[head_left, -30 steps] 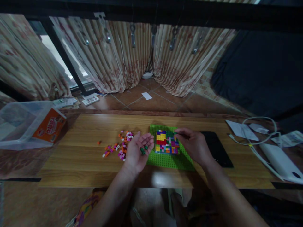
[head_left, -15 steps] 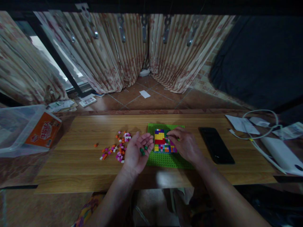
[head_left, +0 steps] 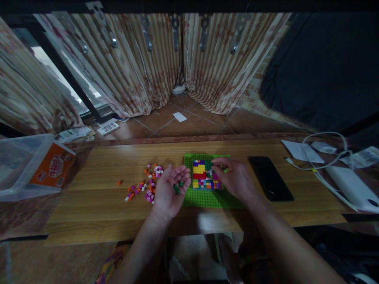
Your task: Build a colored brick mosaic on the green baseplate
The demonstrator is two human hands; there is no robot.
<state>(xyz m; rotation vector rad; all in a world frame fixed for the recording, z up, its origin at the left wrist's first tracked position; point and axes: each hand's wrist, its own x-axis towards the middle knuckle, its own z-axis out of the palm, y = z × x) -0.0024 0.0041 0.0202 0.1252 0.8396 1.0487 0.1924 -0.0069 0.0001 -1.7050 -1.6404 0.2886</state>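
My left hand (head_left: 169, 193) is turned palm up and cupped, with a few small dark green bricks (head_left: 177, 189) lying in it. Over the right side of a multicoloured brick mosaic (head_left: 199, 169), my right hand (head_left: 237, 177) brings thumb and forefinger close together; whatever is between them is too small to make out. The mosaic has yellow, red, blue and mixed bricks, its right part covered by my right fingers. It sits on a bright green studded baseplate (head_left: 204, 200). Left of my left hand, loose orange, pink, purple and white bricks (head_left: 143, 185) lie scattered.
A black phone (head_left: 270, 178) lies on the wooden table (head_left: 89, 205) right of my right hand. Farther right are a white cable (head_left: 321, 181), papers and a white device (head_left: 352, 189). A clear plastic bin (head_left: 26, 169) with an orange label stands at the left.
My right thumb and fingers have shifted slightly to the right over the mosaic. The left hand still holds the green bricks. The whole view has tilted a little.
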